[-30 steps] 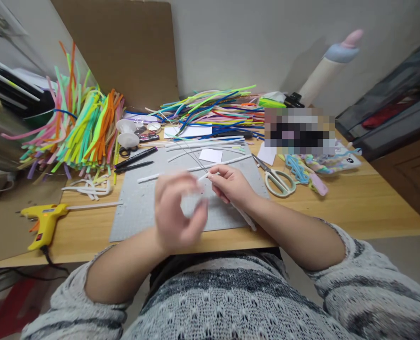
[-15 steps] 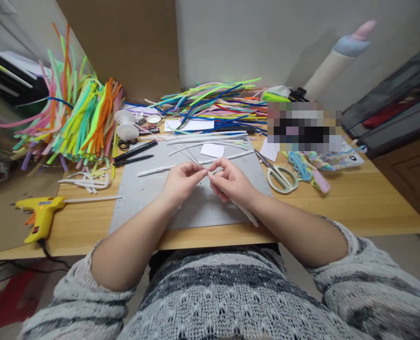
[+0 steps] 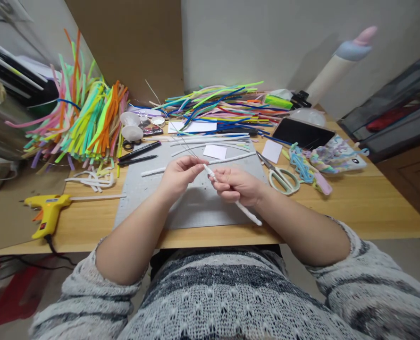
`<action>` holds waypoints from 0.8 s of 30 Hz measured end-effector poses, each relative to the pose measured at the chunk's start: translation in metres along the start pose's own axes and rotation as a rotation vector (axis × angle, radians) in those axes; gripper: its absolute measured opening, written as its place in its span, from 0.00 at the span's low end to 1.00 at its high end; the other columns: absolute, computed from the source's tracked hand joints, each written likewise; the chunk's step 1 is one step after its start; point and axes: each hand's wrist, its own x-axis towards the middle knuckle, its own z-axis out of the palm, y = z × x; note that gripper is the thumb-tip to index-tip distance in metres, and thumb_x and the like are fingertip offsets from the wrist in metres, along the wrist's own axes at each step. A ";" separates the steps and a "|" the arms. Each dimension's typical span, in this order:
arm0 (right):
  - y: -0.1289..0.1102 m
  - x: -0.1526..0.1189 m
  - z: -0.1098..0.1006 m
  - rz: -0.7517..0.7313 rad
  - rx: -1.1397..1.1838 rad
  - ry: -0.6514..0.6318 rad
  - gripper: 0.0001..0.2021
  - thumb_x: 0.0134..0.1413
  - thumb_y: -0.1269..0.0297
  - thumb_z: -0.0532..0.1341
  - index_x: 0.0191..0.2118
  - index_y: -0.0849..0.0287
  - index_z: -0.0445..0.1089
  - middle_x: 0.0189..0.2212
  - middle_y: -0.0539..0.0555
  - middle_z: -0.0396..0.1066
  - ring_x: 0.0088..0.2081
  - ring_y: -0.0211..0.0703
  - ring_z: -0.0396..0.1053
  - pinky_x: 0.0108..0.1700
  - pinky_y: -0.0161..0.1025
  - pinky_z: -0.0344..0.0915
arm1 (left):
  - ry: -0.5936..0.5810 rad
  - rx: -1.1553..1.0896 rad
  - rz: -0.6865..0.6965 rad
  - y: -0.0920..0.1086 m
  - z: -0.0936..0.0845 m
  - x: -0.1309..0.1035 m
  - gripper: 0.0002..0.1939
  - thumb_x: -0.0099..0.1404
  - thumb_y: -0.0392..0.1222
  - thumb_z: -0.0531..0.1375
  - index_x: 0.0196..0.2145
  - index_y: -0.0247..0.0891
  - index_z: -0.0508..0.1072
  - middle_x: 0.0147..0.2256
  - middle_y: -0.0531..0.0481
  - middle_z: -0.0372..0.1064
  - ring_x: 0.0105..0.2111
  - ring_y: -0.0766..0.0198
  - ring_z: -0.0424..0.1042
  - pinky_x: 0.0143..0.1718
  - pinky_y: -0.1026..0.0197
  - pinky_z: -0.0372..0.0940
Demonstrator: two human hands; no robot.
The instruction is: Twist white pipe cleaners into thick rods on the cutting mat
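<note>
Above the grey cutting mat [image 3: 189,210], a white fuzzy pipe cleaner [image 3: 248,213] runs through my right hand [image 3: 236,184], whose fingers are closed around it. Its upper end, thicker and wrapped-looking, pokes out between the two hands. My left hand [image 3: 181,177] pinches at that tip with thumb and forefinger. Thin wires [image 3: 184,140] stretch from the left fingertips up and to the left; how they join the white piece is hidden by the fingers. Another white pipe cleaner [image 3: 234,157] lies across the mat just beyond my hands.
A yellow glue gun [image 3: 47,212] lies at left, its stick pointing toward the mat. Scissors [image 3: 283,180] and a phone [image 3: 302,133] sit at right. Black pens [image 3: 139,153] and wire spools [image 3: 131,125] are back left. Coloured pipe cleaners [image 3: 93,118] are bunched behind.
My right hand has turned and dropped slightly, so more of the white pipe cleaner's wrapped tip shows between my hands. The whole view has shifted a little.
</note>
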 end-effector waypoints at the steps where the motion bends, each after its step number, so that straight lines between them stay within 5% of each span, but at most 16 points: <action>1: -0.001 -0.001 -0.001 0.054 0.054 -0.052 0.07 0.54 0.62 0.57 0.33 0.59 0.59 0.15 0.39 0.48 0.11 0.24 0.37 0.13 0.25 0.36 | -0.019 0.013 0.004 0.001 0.000 -0.001 0.14 0.49 0.49 0.66 0.27 0.35 0.74 0.24 0.52 0.67 0.17 0.75 0.52 0.18 0.66 0.46; 4: -0.003 -0.001 -0.002 0.109 0.059 -0.098 0.06 0.53 0.63 0.56 0.34 0.57 0.57 0.15 0.38 0.49 0.10 0.25 0.39 0.12 0.25 0.37 | -0.012 0.072 0.040 0.002 0.000 -0.003 0.15 0.49 0.51 0.66 0.24 0.35 0.73 0.26 0.50 0.69 0.19 0.73 0.56 0.20 0.65 0.51; 6: -0.001 0.000 0.000 0.040 -0.094 -0.006 0.08 0.54 0.59 0.55 0.36 0.57 0.57 0.17 0.41 0.55 0.11 0.28 0.47 0.12 0.26 0.40 | 0.024 0.135 0.071 0.001 0.002 -0.003 0.14 0.50 0.50 0.66 0.22 0.35 0.72 0.25 0.50 0.69 0.21 0.71 0.61 0.23 0.65 0.55; 11: 0.012 0.001 0.007 -0.426 -0.935 0.533 0.11 0.54 0.57 0.58 0.39 0.57 0.62 0.28 0.50 0.67 0.25 0.36 0.64 0.26 0.32 0.59 | 0.160 0.296 0.058 -0.007 0.011 -0.007 0.13 0.51 0.48 0.64 0.22 0.34 0.72 0.22 0.50 0.69 0.24 0.67 0.65 0.28 0.64 0.60; 15: 0.018 -0.004 0.010 -0.587 -1.472 0.655 0.11 0.60 0.61 0.51 0.37 0.59 0.68 0.34 0.57 0.71 0.37 0.43 0.66 0.38 0.37 0.58 | 0.190 0.225 0.017 -0.011 0.017 -0.010 0.13 0.52 0.49 0.63 0.22 0.34 0.73 0.22 0.50 0.70 0.24 0.67 0.66 0.28 0.64 0.61; 19: 0.011 -0.006 0.012 -0.570 -1.267 0.593 0.11 0.60 0.60 0.52 0.37 0.59 0.69 0.30 0.54 0.71 0.32 0.39 0.66 0.35 0.35 0.58 | 0.086 0.146 0.060 -0.008 0.014 -0.009 0.11 0.52 0.47 0.65 0.25 0.34 0.74 0.28 0.48 0.73 0.29 0.65 0.69 0.33 0.63 0.63; 24: -0.003 -0.008 0.008 -0.245 -0.466 0.293 0.12 0.52 0.55 0.60 0.32 0.60 0.65 0.15 0.42 0.56 0.13 0.28 0.49 0.15 0.28 0.45 | -0.079 0.171 0.160 -0.001 0.004 -0.007 0.09 0.53 0.44 0.65 0.27 0.36 0.75 0.31 0.47 0.73 0.32 0.64 0.70 0.36 0.61 0.63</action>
